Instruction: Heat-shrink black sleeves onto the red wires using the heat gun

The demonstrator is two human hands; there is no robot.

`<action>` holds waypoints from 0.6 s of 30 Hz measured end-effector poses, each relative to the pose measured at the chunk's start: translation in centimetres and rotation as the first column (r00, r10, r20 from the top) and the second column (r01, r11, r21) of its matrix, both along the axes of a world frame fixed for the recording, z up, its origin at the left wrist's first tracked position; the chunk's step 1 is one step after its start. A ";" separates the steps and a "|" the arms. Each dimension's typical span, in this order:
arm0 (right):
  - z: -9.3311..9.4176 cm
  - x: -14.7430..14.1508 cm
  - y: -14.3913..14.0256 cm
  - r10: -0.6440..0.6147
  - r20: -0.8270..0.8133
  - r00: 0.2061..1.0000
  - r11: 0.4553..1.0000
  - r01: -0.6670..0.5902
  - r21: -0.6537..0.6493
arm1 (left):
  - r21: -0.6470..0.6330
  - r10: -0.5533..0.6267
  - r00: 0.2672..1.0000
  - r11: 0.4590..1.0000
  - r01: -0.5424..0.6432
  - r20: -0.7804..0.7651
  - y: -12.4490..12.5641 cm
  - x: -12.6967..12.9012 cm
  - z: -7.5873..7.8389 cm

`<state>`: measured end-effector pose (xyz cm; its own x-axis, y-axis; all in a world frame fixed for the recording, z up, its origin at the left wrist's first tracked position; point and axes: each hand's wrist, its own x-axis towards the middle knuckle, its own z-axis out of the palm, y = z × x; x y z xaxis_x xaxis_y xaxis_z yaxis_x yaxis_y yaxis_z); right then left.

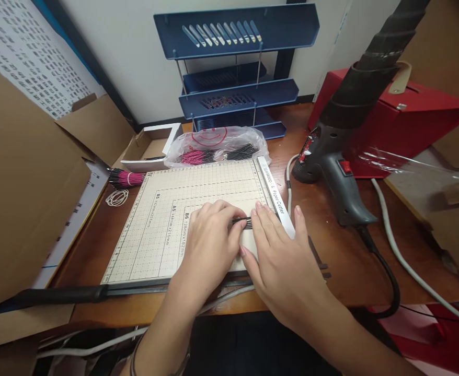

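Note:
Both hands rest on a beige paper cutter board (167,219) with printed grid lines. My left hand (209,245) and my right hand (280,256) press together on a small bunch of thin black wires (242,223) lying flat on the board, fingertips on either end of it. The bunch lies close to the cutter's white ruler edge (276,201). The cutter's black handle (57,296) lies along the board's near side.
A clear bag of pink and black wires (217,149) lies behind the board, a pink bundle (125,179) and white rubber bands (116,198) at its left. A grey heat gun (339,156) stands right, by a red box (410,120). Blue trays (237,94) stand behind; cardboard boxes (25,198) left.

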<state>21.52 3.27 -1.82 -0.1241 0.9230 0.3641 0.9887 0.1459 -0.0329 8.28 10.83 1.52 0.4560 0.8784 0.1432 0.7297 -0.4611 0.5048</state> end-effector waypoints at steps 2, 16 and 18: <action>0.0 0.0 0.0 0.006 -0.003 1.000 1.000 -0.006 -0.002 | 0.008 0.006 1.000 1.000 -0.006 0.006 0.0 0.0 -0.1; 0.0 0.0 0.0 0.002 -0.007 1.000 1.000 -0.002 -0.006 | -0.019 -0.041 0.997 0.999 0.042 0.060 -0.3 -1.0 0.1; 0.0 0.0 0.0 -0.006 -0.014 1.000 1.000 0.005 -0.031 | -0.019 -0.040 0.997 0.999 0.041 0.068 0.0 -0.9 0.1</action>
